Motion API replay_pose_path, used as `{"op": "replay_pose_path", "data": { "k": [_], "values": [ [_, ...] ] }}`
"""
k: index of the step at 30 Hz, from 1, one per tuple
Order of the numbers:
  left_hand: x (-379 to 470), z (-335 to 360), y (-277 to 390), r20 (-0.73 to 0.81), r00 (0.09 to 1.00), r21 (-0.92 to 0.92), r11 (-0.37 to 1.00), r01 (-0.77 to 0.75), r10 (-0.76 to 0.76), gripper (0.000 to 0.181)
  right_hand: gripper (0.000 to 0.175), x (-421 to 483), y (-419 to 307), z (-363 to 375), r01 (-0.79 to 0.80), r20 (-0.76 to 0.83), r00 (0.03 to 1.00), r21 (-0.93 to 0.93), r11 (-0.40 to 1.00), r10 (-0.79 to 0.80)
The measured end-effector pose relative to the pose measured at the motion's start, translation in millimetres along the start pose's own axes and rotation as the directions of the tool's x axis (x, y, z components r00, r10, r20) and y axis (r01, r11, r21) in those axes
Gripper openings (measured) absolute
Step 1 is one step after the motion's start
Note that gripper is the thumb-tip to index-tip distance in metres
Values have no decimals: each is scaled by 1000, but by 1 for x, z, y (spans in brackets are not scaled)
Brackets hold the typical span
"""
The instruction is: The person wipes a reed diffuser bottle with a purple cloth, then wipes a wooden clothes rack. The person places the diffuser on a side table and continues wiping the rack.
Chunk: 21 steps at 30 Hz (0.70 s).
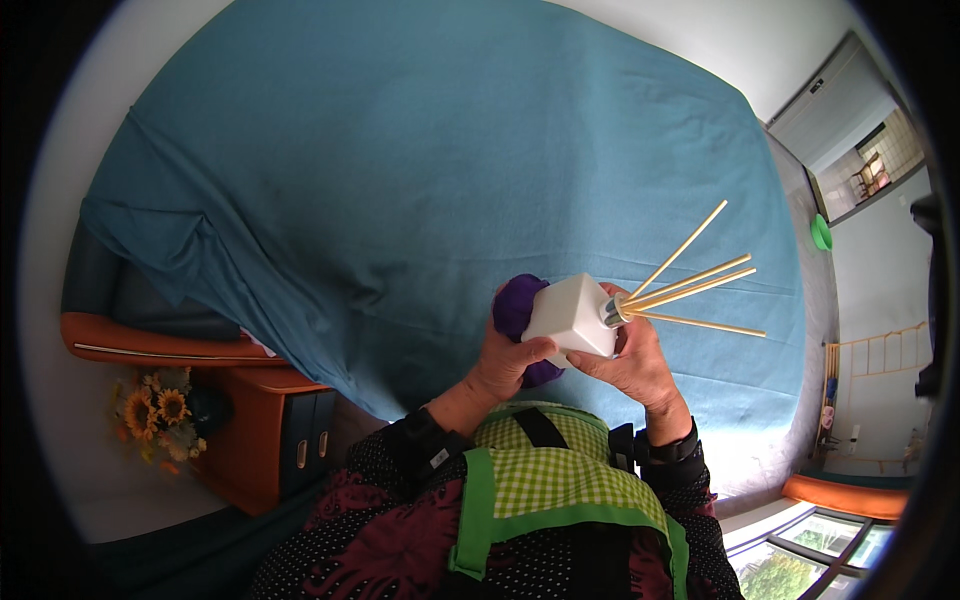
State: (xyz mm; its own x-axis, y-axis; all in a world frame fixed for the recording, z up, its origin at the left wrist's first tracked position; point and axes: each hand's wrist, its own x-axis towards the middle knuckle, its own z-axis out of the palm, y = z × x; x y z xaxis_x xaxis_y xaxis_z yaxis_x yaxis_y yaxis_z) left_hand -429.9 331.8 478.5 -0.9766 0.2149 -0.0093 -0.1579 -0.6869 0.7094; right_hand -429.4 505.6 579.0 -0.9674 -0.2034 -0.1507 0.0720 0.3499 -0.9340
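Both of my hands hold a white, square reed diffuser bottle point(574, 315), tilted so that its silver neck points right. Several pale reed sticks point(694, 285) fan out of the neck. My left hand point(499, 364) grips the base end, with a purple cloth point(519, 304) bunched between palm and bottle; more of the cloth hangs below. My right hand point(634, 360) is closed around the neck end, its thumb on the lower side and part of its fingers hidden behind the bottle.
A bed with a teal cover point(450, 165) lies before me. At the left stand an orange nightstand point(247, 427) and sunflowers point(156, 409) in a dark vase. A green basin point(821, 232) is on the floor at the right, near a doorway. A window point(817, 540) shows at lower right.
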Motion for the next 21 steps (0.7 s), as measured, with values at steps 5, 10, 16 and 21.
{"op": "replay_pose_path", "data": {
  "k": [5,10,16,21],
  "values": [
    [14,-3,28,313,851,514,678,-525,421,71,76,1,-1,-2,3,-18,1000,-16,1000,-3],
    [20,13,63,632,683,622,286,-729,366,59,71,2,0,-1,286,48,957,-317,904,-286],
    [26,24,69,547,721,608,389,-692,425,46,59,-1,-2,21,186,46,982,-127,974,-182],
    [10,11,65,394,710,528,489,-695,583,60,68,-4,17,28,114,64,992,-57,992,-110]
  ]
}}
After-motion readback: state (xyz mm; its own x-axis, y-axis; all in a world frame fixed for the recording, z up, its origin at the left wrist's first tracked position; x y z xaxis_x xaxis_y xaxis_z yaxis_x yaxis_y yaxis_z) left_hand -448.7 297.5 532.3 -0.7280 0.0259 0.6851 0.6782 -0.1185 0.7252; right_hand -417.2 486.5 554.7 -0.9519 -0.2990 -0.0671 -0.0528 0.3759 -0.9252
